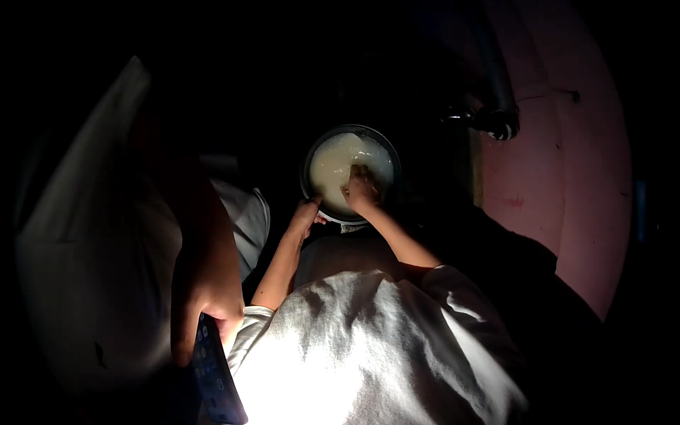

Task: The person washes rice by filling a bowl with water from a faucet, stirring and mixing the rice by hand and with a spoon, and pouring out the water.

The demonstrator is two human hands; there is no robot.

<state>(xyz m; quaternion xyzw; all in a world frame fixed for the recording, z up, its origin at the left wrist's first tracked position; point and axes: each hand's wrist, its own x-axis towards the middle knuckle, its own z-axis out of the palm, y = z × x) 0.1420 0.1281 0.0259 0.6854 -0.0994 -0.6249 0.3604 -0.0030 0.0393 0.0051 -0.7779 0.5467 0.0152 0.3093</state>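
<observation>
A round, dark-rimmed pot (pixel 306 170) holds cloudy, cream-white liquid (pixel 333 161) with a few glints on its surface. My left hand (pixel 308 214) is closed on the pot's near-left rim, thumb on top and fingers below. Inside the pot, my right hand (pixel 362 193) dips into the liquid. Its fingers bend downward and the thumb sits apart from them. The fingertips are hidden by the liquid, so whether they hold anything does not show.
At the left, another person's hand (pixel 212 308) holds a phone (pixel 216 375) beside my white shirt (pixel 347 340). A pink wall or panel (pixel 538 191) curves along the right, with a dark pipe (pixel 496 71) above its edge. Deep darkness hides most other surroundings.
</observation>
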